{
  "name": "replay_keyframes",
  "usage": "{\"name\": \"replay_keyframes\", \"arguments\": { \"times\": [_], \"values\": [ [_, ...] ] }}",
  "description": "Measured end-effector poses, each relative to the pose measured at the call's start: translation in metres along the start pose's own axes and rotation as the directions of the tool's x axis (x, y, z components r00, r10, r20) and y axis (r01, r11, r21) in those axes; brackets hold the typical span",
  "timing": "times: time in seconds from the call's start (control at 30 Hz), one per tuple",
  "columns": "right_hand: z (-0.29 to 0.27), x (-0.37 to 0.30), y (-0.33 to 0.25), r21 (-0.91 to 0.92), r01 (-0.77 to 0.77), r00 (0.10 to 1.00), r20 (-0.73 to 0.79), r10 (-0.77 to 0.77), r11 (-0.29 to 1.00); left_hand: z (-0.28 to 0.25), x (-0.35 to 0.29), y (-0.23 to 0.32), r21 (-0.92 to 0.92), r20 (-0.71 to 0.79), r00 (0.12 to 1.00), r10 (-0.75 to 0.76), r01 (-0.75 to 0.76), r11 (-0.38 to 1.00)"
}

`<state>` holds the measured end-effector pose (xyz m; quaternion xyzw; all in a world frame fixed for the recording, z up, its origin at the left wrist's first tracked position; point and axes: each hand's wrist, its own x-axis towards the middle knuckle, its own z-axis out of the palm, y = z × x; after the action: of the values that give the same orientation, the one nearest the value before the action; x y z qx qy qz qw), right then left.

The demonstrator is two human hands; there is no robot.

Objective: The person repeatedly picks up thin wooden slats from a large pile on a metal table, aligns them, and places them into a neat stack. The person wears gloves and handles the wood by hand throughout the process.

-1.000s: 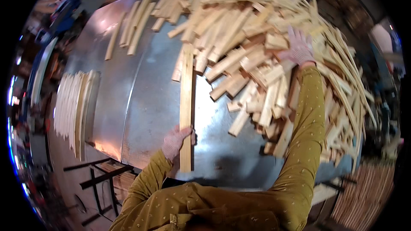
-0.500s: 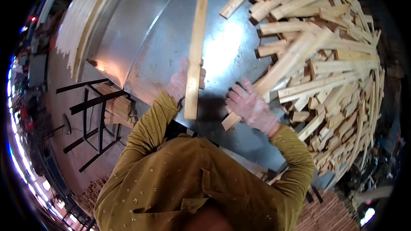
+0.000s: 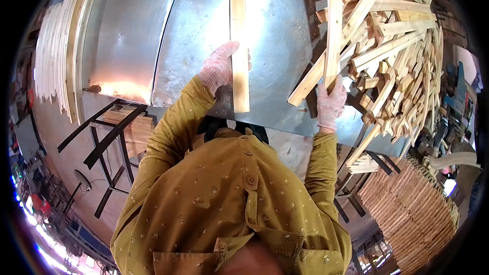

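Observation:
My left hand (image 3: pixel 218 67), in a pale pinkish work glove, is closed around a long wooden slat (image 3: pixel 239 30) that points away from me over the metal tabletop. Its thumb lies at the slat's left edge, and fingertips show past the right edge. On the right, my gloved right hand (image 3: pixel 331 103) grips the near end of another wooden slat (image 3: pixel 333 25), which reaches far into the loose pile. A further slat (image 3: pixel 306 84) lies slantwise under that one, its near end left of my right hand.
A heap of loose slats (image 3: pixel 389 46) covers the table's right side. An aligned row of slats (image 3: pixel 58 51) lies at the far left of the metal table (image 3: pixel 196 25). Black metal frames (image 3: pixel 109 142) stand at left, with a stacked wood pallet load (image 3: pixel 407 209) at lower right.
My right hand has gone from resting spread-fingered over a slat to gripping a slat's near end. The left hand keeps its slat. The whole view has shifted.

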<state>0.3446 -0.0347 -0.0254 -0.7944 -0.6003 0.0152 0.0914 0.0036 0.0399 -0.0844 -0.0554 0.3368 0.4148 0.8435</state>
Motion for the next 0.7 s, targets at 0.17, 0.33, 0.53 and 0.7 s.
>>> {"name": "replay_keyframes", "arguments": {
  "times": [0.17,0.33,0.53,0.7],
  "values": [
    [-0.035,-0.01,-0.138,0.782,-0.377,0.926,0.32,0.199,0.496,-0.03,-0.007,-0.029,0.604,0.062,0.941,0.334,-0.302,0.738],
    [0.016,-0.026,-0.154,0.189,0.176,0.975,-0.166,-0.145,0.966,0.012,-0.005,-0.031,0.265,-0.366,0.93,0.044,0.058,0.963],
    [0.026,0.021,-0.102,0.266,-0.214,0.973,-0.025,0.229,0.94,0.033,-0.014,-0.038,0.542,-0.182,0.956,0.229,-0.097,0.835],
    [0.008,-0.05,-0.166,0.493,0.06,0.971,0.174,-0.166,0.868,0.038,-0.008,-0.05,0.415,-0.109,0.989,0.101,-0.047,0.909]
  ]
}}
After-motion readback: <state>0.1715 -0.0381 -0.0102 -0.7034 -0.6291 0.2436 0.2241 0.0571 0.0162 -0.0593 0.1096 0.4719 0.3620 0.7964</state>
